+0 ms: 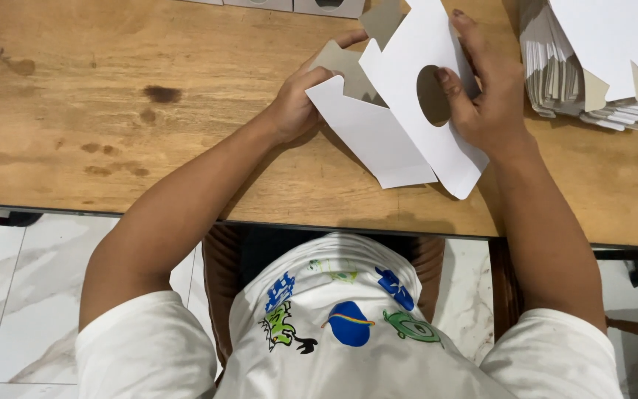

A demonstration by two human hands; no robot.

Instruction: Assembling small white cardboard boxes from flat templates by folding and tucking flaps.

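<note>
while it lies on the wooden surface [149, 148], a white card blank [400, 140] is gripped by both hands: left hand [297, 103] fingers closed on its edge, right hand [485, 96] fingers pinched through its round hole.

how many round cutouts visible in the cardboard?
2: one in the white box blank both hands hold, under the right hand; one partly cropped at the top edge. Stacked blanks may hide more.

A flat white carton blank [407, 111] with a round cut-out and grey-brown inner side lies partly folded on the wooden counter [149, 111], near its front edge. A stack of identical white blanks [592, 66] sits at the counter's right end. Folded white cartons [289, 4] line the far edge.
</note>
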